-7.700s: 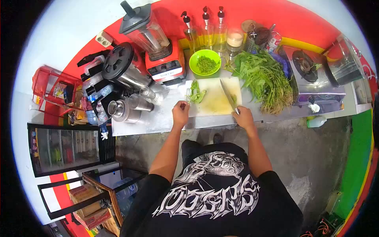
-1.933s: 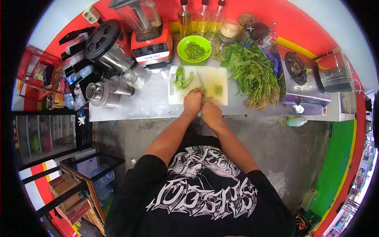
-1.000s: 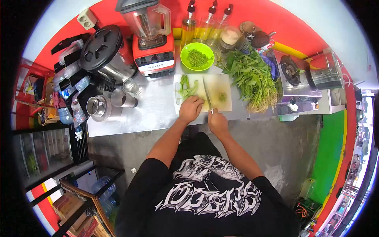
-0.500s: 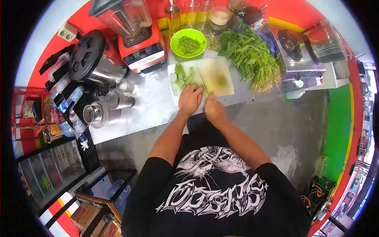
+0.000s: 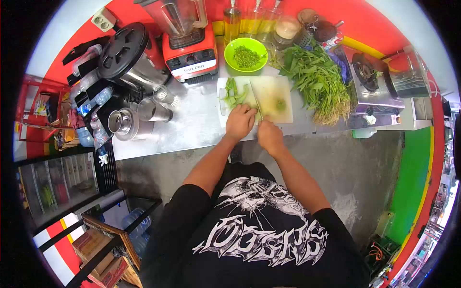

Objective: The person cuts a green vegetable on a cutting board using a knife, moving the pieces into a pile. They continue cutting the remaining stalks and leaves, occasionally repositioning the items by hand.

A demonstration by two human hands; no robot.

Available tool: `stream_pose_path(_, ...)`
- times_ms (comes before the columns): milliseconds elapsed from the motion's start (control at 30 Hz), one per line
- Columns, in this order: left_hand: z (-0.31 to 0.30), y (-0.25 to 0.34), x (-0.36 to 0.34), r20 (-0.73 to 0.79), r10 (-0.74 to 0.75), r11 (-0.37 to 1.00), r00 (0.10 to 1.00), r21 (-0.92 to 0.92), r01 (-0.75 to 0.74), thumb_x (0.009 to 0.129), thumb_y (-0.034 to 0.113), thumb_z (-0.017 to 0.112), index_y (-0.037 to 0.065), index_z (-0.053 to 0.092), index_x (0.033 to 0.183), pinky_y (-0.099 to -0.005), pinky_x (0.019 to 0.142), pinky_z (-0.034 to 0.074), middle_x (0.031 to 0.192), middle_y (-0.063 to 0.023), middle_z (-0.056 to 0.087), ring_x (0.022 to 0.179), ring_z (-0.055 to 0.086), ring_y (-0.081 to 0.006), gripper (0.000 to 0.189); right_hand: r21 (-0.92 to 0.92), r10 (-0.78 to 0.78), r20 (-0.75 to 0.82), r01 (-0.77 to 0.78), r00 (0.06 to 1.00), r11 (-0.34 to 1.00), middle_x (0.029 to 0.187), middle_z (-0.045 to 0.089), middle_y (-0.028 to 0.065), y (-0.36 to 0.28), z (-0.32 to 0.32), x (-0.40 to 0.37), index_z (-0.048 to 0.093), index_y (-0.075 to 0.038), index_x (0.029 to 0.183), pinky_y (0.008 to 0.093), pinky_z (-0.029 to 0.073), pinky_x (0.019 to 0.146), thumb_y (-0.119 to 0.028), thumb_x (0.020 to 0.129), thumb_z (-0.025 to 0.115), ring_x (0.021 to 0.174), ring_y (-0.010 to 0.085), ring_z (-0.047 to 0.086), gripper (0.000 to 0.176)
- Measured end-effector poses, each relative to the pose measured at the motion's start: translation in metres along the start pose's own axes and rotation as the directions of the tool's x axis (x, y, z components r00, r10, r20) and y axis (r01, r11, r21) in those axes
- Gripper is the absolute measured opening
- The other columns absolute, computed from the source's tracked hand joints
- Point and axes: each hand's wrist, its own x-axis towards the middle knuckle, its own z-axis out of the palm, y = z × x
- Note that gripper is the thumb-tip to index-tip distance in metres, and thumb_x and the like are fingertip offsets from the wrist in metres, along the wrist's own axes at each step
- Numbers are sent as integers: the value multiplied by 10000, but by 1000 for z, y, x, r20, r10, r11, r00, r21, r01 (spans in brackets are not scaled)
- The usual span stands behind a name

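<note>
A white cutting board [image 5: 272, 84] lies at the counter's front edge. My right hand [image 5: 270, 136] is wrapped round the handle of a knife [image 5: 256, 99], whose blade points away from me across the board. Left of the blade, my left hand [image 5: 241, 121] presses curled fingers onto a pale green vegetable piece, mostly hidden beneath them. Longer cut green pieces [image 5: 234, 94] lie just beyond that hand. A small heap of finely chopped greens [image 5: 281, 104] sits on the board's wet, green-stained right half. Behind the board stands a lime-green bowl [image 5: 231, 66] holding more chopped greens [image 5: 246, 56].
A big bunch of rooted leafy greens [image 5: 317, 79] lies right of the board, beside a gas stove [image 5: 374, 91]. A red blender [image 5: 192, 60], oil bottles [image 5: 232, 21] and a black-lidded steel container [image 5: 122, 53] stand behind. Metal cups [image 5: 154, 110] are at left on the steel counter [image 5: 187, 127].
The view has shifted, so the counter and its things appear further right. Both hands stay at the board, with the knife still in my right hand and little change in grip.
</note>
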Motion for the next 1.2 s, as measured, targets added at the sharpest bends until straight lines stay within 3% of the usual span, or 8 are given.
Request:
stream_pose_path(133, 0, 0, 1, -6, -6, 1000, 1000, -1, 6, 890, 128, 661, 111, 668, 988, -456, 805, 482, 936, -100, 605, 912, 575, -334, 100, 37, 95, -23, -94, 995, 995, 938, 697, 313, 0, 14, -11, 514, 42, 1116, 572, 532, 814, -265, 1035, 445, 869, 486, 692, 325)
stream_pose_path(433, -5, 5, 2, -37, 7, 1000, 999, -18, -7, 892, 130, 654, 82, 658, 943, -461, 794, 488, 914, -115, 590, 891, 579, -338, 70, -29, -70, -30, 69, 997, 997, 961, 714, 298, 4, 10, -15, 505, 36, 1144, 526, 564, 753, -200, 1005, 409, 872, 453, 714, 290)
stream_pose_path(533, -6, 4, 2, -30, -6, 999, 1000, -51, 5, 901, 128, 663, 84, 669, 985, -470, 798, 477, 922, -120, 594, 915, 572, -354, 95, -18, 92, -3, -92, 996, 996, 995, 709, 299, 1, 21, -11, 534, 38, 1110, 533, 557, 774, -176, 989, 416, 893, 457, 708, 272)
stream_pose_path(733, -4, -1, 0, -34, 6, 997, 999, -75, -8, 898, 120, 667, 69, 665, 975, -468, 801, 484, 923, -128, 598, 915, 576, -357, 92, -30, -124, 15, 125, 992, 992, 973, 691, 320, 6, 8, 0, 502, 23, 1125, 585, 521, 832, -310, 1033, 463, 897, 507, 678, 347)
stream_pose_path(833, -3, -1, -2, -38, -39, 991, 999, -126, 34, 887, 91, 672, 52, 671, 961, -458, 815, 495, 940, -132, 612, 931, 582, -360, 83, 60, 50, 1, -50, 999, 997, 977, 685, 325, -5, 10, -12, 506, 61, 1089, 569, 527, 840, -240, 1011, 491, 913, 507, 676, 312)
stream_pose_path(967, -2, -8, -6, -26, 2, 985, 1000, -170, -7, 856, 41, 676, 20, 696, 964, -445, 837, 509, 965, -131, 623, 950, 587, -361, 112, -11, 42, 60, -41, 997, 999, 1049, 689, 322, 2, 21, 6, 519, 57, 1123, 564, 532, 846, -170, 985, 425, 963, 492, 679, 282)
stream_pose_path(1033, -5, -11, -9, -37, 38, 985, 999, -169, -44, 849, 33, 672, 19, 700, 972, -444, 837, 508, 969, -131, 620, 952, 585, -358, 127, -29, -143, 34, 144, 989, 989, 984, 686, 321, 8, 18, 13, 502, 67, 1135, 561, 534, 837, -225, 1011, 481, 896, 503, 679, 318)
stream_pose_path(1200, -7, -10, -13, -46, 58, 986, 997, -153, -64, 833, 12, 656, 10, 700, 979, -438, 846, 503, 981, -132, 611, 965, 574, -350, 152, -20, -54, 3, 54, 999, 998, 982, 687, 311, 0, 18, 0, 540, 47, 1110, 553, 538, 832, -183, 977, 475, 913, 478, 686, 274)
